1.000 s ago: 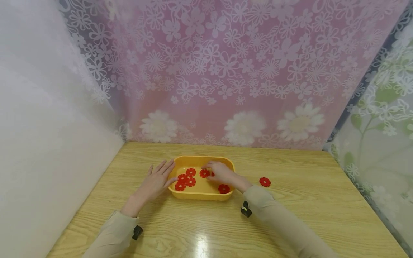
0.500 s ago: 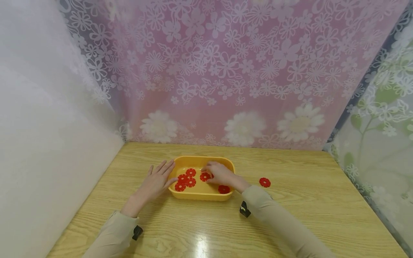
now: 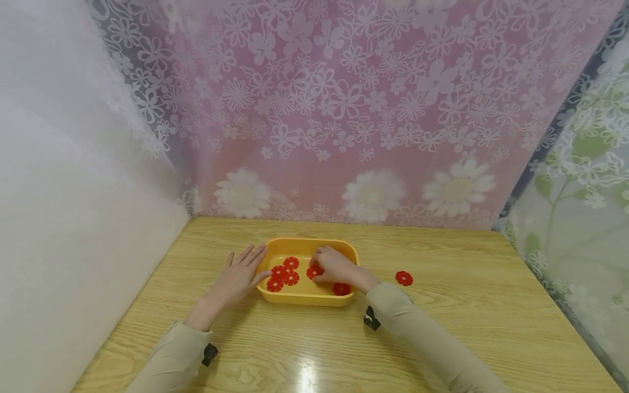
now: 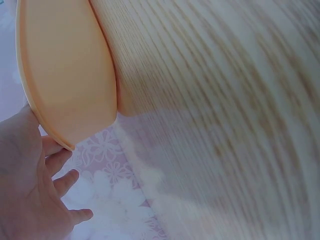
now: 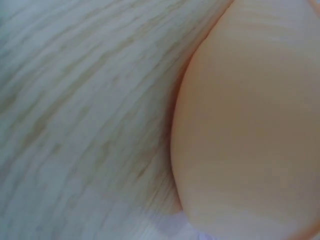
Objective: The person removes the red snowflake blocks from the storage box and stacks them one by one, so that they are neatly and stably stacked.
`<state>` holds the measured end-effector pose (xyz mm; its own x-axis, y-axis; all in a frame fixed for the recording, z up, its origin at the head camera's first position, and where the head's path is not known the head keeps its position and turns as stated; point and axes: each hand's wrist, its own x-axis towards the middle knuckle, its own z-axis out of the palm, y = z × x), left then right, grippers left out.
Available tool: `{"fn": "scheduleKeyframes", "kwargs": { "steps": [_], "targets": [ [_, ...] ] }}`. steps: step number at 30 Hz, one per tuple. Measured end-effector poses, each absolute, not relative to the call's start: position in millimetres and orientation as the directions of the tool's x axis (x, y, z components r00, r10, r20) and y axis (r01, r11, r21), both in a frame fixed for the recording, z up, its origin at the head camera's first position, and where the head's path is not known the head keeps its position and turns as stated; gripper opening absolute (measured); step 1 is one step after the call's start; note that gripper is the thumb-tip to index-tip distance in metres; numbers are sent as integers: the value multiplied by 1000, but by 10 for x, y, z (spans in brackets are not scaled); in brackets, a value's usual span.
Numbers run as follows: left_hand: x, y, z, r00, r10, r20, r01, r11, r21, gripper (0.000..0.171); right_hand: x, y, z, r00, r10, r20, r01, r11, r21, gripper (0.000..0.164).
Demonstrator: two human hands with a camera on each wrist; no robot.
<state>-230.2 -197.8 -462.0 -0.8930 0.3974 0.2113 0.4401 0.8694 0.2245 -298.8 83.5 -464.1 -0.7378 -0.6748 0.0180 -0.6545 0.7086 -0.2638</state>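
Note:
A yellow oblong plastic tub [image 3: 307,299] stands on the table with several red interlocking discs, flower-shaped with notched edges, lying inside. My left hand [image 3: 238,275] lies at the tub's left end, its fingers spread and thumb over the rim; the left wrist view shows the same hand [image 4: 30,185] against the rim. Reaching into the tub from the right, my right hand [image 3: 336,266] pinches one red disc [image 3: 314,272] between thumb and fingers. To its left is a cluster of red discs [image 3: 291,278]. Another red disc [image 3: 341,289] lies below the wrist. The right wrist view shows only the tub's outer wall [image 5: 250,130].
One red disc [image 3: 404,278] lies on the wooden table [image 3: 457,305] right of the tub. A flowered pink curtain [image 3: 304,136] hangs behind the table, with a white wall surface [image 3: 73,191] at the left and a leafy curtain [image 3: 585,229] at the right.
My right fingers have closed on a red disc, which has shifted slightly toward me inside the tub. The left hand has stayed at the rim.

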Motion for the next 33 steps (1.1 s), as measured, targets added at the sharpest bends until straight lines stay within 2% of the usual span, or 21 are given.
{"fn": "scheduleKeyframes", "kwargs": {
  "steps": [5,16,24,33],
  "targets": [
    [-2302,-1988,-4634,-892,401,209,442,871,215,68,-2951,847,-4601,-749,-662,26,-636,709,-304,35],
    [-2325,-1986,-4674,-888,405,216,448,867,219,68,-2842,1027,-4444,-743,-629,230,-650,595,-473,38],
    [-2323,-1987,-4668,-889,401,220,446,866,227,68,-2675,1333,-4349,-804,-531,267,-576,585,-571,43],
    [-2317,-1985,-4655,-890,399,222,445,865,231,68,-2597,1796,-4356,-814,-439,380,-579,558,-594,41]
  ]
}}
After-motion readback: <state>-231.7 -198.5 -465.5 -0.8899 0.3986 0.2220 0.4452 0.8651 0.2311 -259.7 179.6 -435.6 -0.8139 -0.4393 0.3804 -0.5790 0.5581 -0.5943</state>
